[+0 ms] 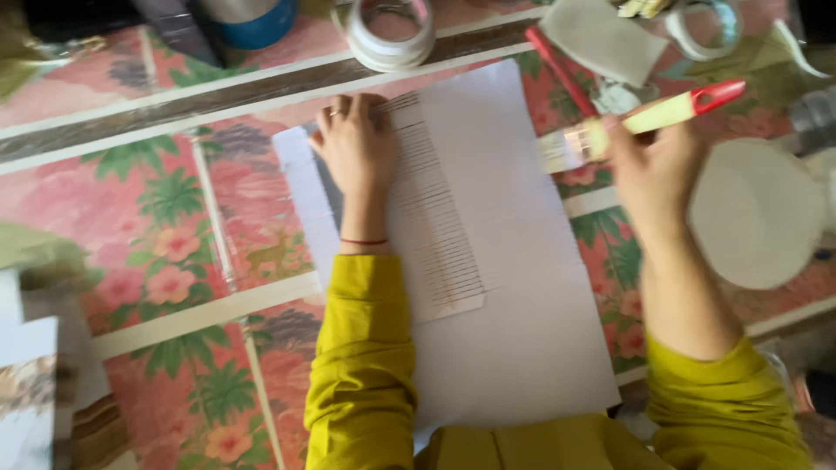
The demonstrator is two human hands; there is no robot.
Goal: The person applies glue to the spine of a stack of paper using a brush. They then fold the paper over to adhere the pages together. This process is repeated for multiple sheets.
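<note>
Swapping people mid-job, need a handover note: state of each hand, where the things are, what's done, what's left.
Left hand: flat, palm down, pressing the top of the lined paper strip, which lies on the white sheet.
Right hand: gripping the paintbrush, raised above the sheet's right edge, bristles pointing left, off the paper.
Nearby: tape roll at the top, round white disc to the right, all on the floral tabletop.
Done: strip laid and held.
Left: no brush marks or wet patches are visible on the strip.

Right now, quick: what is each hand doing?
Left hand: open, pressed flat on the lined paper strip.
Right hand: closed around the paintbrush, raised above the white sheet.
</note>
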